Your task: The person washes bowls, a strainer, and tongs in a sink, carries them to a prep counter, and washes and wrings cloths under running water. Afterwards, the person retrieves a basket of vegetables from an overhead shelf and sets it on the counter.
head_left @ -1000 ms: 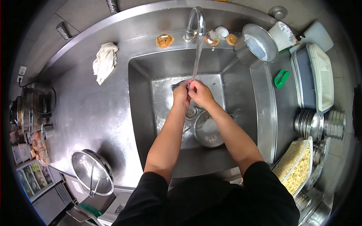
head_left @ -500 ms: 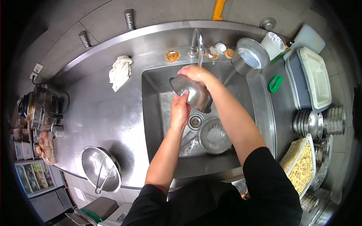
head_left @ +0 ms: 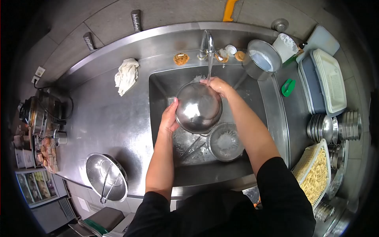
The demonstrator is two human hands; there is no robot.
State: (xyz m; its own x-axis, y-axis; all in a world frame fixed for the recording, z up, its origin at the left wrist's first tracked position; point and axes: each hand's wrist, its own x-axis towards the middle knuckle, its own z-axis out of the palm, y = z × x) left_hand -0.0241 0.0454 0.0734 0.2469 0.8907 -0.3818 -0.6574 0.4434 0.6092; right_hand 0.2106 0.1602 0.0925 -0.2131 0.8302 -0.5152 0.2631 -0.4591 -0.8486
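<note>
A shiny metal bowl (head_left: 199, 108) is held bottom-up over the sink (head_left: 209, 172), under the faucet (head_left: 206, 43), which runs water at its far edge. My left hand (head_left: 169, 116) grips the bowl's left rim, thumb on the outer wall. At the far right rim, my right hand (head_left: 217, 85) holds on, its fingers partly hidden beside the water stream. Below, on the sink floor, a second metal bowl (head_left: 226, 143) has water in it. A long thin utensil (head_left: 190, 148) lies to its left, and the drain is mostly covered by the held bowl.
A white cloth (head_left: 127, 76) lies left of the sink; a colander with tongs (head_left: 106, 177) sits near the front edge. To the right stand a metal pot (head_left: 262, 59), a green scrubber (head_left: 288, 87), stacked trays (head_left: 329, 81), bowls (head_left: 321, 128) and a basket of noodles (head_left: 316, 177).
The bowl has turned from tilted sideways to bottom-up, showing its round base. My left hand has shifted left along its rim, and my right hand has moved slightly right.
</note>
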